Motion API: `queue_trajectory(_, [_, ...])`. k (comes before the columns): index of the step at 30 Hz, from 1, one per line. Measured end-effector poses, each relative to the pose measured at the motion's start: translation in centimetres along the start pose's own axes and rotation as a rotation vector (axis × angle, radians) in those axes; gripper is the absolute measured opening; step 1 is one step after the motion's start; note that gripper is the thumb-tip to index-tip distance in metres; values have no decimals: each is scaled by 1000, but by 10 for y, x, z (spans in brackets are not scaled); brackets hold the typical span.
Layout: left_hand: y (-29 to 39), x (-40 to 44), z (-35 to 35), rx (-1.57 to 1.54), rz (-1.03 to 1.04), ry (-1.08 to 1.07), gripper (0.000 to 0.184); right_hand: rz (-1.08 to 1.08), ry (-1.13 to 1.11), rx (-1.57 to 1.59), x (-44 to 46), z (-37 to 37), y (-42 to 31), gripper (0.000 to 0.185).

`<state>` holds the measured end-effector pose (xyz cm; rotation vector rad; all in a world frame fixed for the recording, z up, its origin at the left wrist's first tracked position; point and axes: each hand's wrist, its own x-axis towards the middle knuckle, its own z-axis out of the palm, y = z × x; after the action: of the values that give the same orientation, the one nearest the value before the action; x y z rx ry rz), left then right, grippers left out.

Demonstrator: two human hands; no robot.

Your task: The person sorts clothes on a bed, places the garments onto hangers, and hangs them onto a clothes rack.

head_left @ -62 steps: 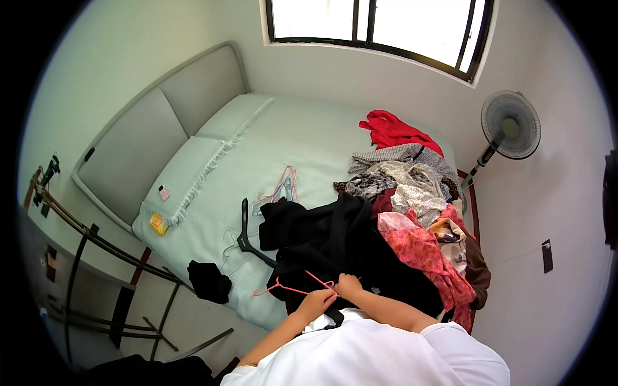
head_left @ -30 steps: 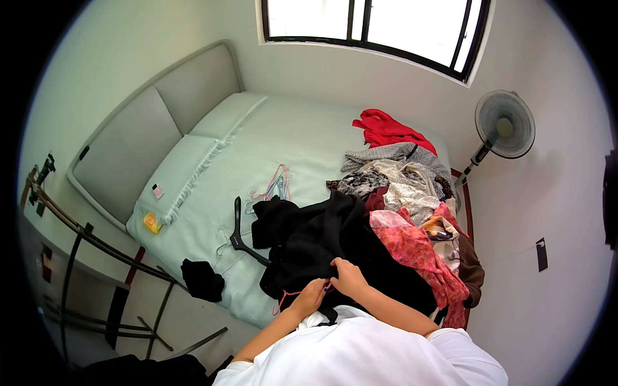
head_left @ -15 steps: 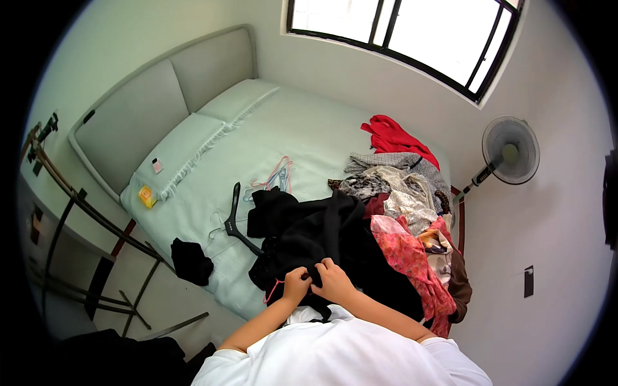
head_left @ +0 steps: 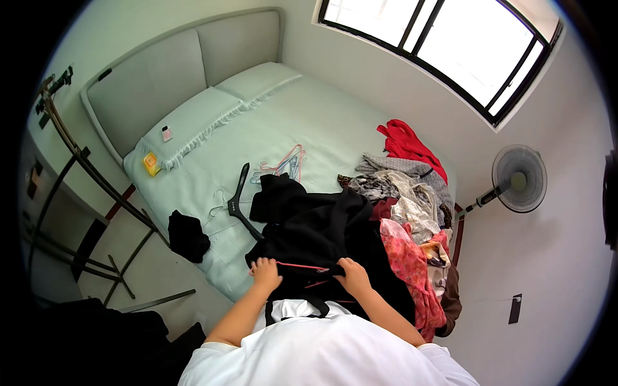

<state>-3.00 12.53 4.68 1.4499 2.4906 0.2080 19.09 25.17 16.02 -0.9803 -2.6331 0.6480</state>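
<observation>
A black garment (head_left: 302,225) lies spread over the near part of the bed. My left hand (head_left: 266,274) is closed on its near edge at the left, beside one end of a pink hanger (head_left: 301,266). At the right, my right hand (head_left: 353,275) is closed on the same garment's edge. Between my hands the hanger's pink bar shows against the black cloth; its hook is hidden. A black hanger (head_left: 234,204) rests on the sheet left of the garment. Beyond it are pink and blue hangers (head_left: 293,165).
Piled clothes (head_left: 412,206) cover the bed's right side, with a red garment (head_left: 411,147) behind. A fan (head_left: 519,179) stands at the right wall. Black cloth (head_left: 188,236) lies at the bed's left edge, near a metal rack (head_left: 96,174). A yellow packet (head_left: 151,163) is by the pillow.
My hands have moved apart, from close together to the garment's two sides. The pink hanger's bar now shows stretched between them. The view has turned, shifting the window and fan.
</observation>
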Motion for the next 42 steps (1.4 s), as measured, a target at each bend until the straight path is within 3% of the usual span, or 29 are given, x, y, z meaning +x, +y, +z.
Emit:
queue_trajectory(2, [-29,2,24,163,93,204,45,7,-7,-8,-5,-2,5,32])
queue_trajectory(4, [-40,4,22,143,35,-184,36,7,15,5,-10,-1,10,32])
queue_trajectory(5, [-51,8,45,121,22,-242,23,10,11,5,-12,-1,10,32])
queue_trajectory(9, [-56,2,56,99,125,-255,16,30,69,21,-17,-2,10,33])
queue_trajectory(11, [-53,-3,49,76,244,82,15,55,98,6,-19,-7,12,34])
queue_trajectory(13, [-42,-11,19,-50,194,112,13,-45,141,-195,-19,-18,15,37])
queue_trajectory(17, [-22,-27,-54,-326,152,235,16,-134,187,-268,-18,-26,19,40])
queue_trajectory(27, [30,-51,-158,-453,375,307,23,-139,269,-10,-17,-42,22,32])
queue_trajectory(30, [50,-56,-154,-524,542,275,23,-284,281,84,-17,-41,5,21])
queue_trajectory(32, [69,-60,-150,-500,542,288,23,-373,168,248,-10,-37,-15,14])
queue_trajectory(33, [72,-57,-158,-468,529,340,23,-384,343,155,-2,-39,-11,11])
queue_trajectory(34, [69,-56,-160,-461,535,340,23,-166,410,257,2,-49,-7,17])
queue_trajectory(36, [57,-56,-163,-529,408,322,22,85,542,26,0,-67,16,28])
queue_trajectory(39, [43,-58,-150,-507,420,227,22,342,230,-148,-22,-65,33,45])
queue_trajectory(42, [49,-60,-143,-517,431,190,22,367,258,-203,-28,-42,33,45])
